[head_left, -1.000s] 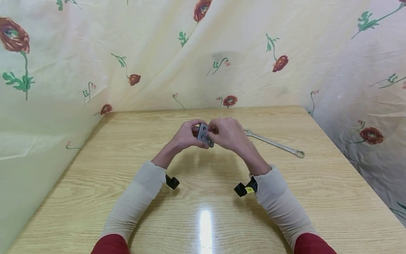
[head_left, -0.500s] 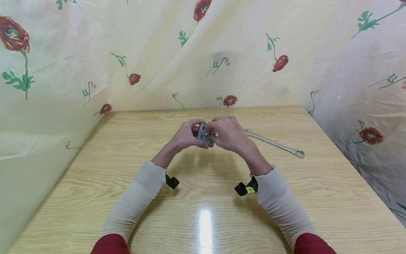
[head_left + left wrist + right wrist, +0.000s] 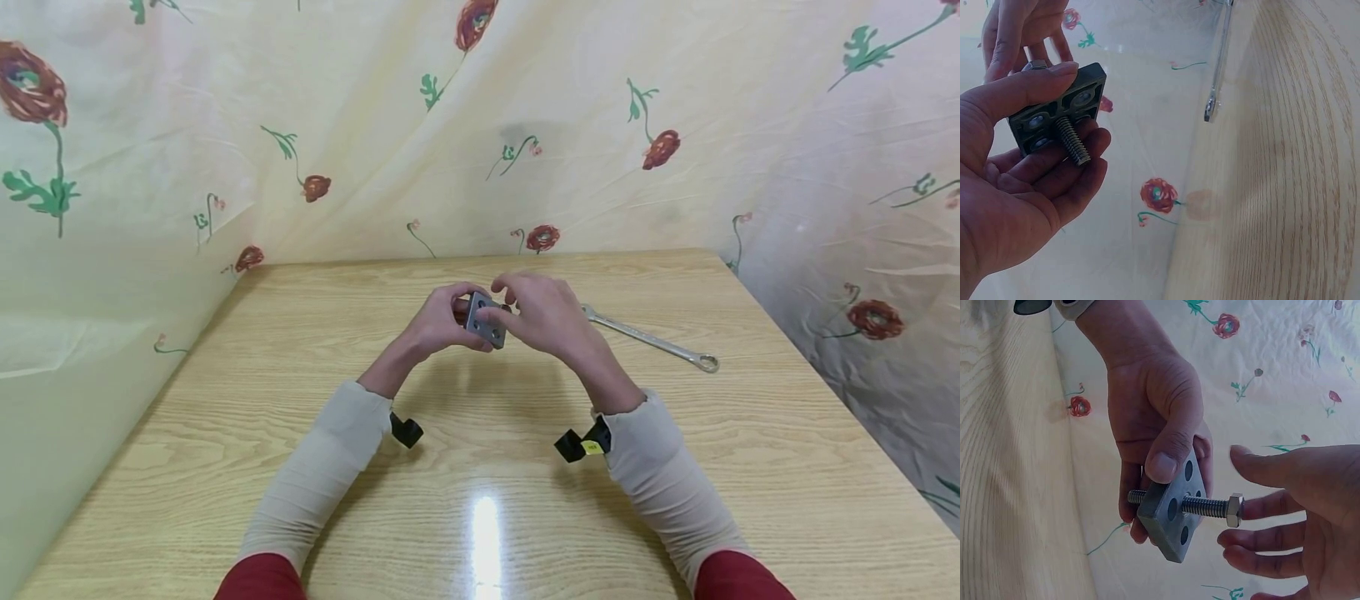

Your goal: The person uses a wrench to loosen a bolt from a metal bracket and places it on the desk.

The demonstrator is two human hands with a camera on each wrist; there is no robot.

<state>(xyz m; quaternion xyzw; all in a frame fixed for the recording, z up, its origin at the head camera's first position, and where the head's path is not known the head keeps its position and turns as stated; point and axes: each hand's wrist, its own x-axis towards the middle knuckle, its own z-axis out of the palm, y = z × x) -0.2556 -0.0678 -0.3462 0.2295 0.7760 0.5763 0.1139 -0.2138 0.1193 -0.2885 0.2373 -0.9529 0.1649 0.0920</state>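
Note:
My left hand [image 3: 441, 323] grips a grey metal plate [image 3: 1167, 536] with several round holes, its thumb along one edge and fingers behind. Through the plate runs a silver hex bolt [image 3: 1209, 507]. Its threaded end [image 3: 1071, 139] sticks out the back, past the left fingers, while the hex head [image 3: 1234, 510] stands off the front face with thread showing between. My right hand [image 3: 546, 315] is spread around the bolt head, thumb lifted away and fingers loosely extended. In the right wrist view, one right fingertip lies right by the head.
A combination wrench [image 3: 647, 337] lies on the wooden table [image 3: 480, 450], right of the hands. Behind and at both sides hangs a pale floral cloth [image 3: 375, 125]. Small black cameras [image 3: 572, 447] are strapped at the wrists, low over the table.
The right fingers, curled on the bolt earlier, have loosened and spread, the thumb now in front of the plate in the head view. The left hand keeps the plate almost still.

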